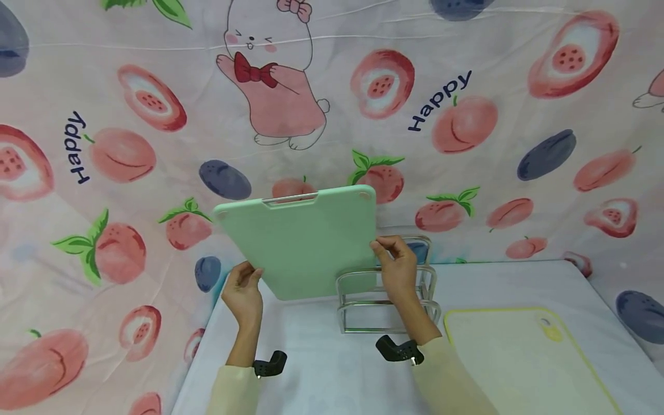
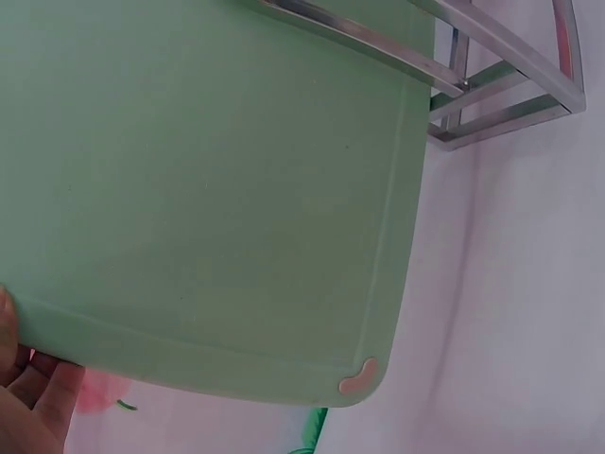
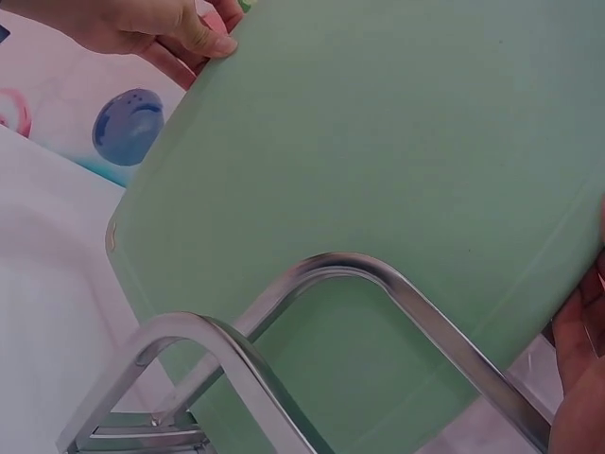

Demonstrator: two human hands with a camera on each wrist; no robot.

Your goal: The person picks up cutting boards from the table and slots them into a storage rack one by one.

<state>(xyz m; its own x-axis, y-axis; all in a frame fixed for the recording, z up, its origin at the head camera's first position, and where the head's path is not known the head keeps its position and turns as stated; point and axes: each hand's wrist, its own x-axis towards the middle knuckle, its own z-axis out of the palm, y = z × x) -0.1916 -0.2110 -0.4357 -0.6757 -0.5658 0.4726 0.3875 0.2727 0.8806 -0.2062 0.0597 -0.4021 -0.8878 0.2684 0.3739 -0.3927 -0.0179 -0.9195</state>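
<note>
A light green cutting board (image 1: 301, 248), with a slot-like handle along its top edge, is held up tilted between both hands. My left hand (image 1: 244, 295) pinches its left edge, thumb on the near face. On the opposite edge, my right hand (image 1: 398, 272) grips it between thumb and fingers. The board's lower right part overlaps a silver metal rack (image 1: 370, 331) of rounded bars. In the right wrist view, rack bars (image 3: 354, 265) pass in front of the board's face. A pink corner pad (image 2: 359, 376) shows on the board in the left wrist view.
A pale cutting board with a yellow rim (image 1: 524, 357) lies flat on the white table (image 1: 321, 369), to the right of the rack. Behind the table hangs a fruit-printed cloth (image 1: 321, 167). Both wrists carry black camera mounts.
</note>
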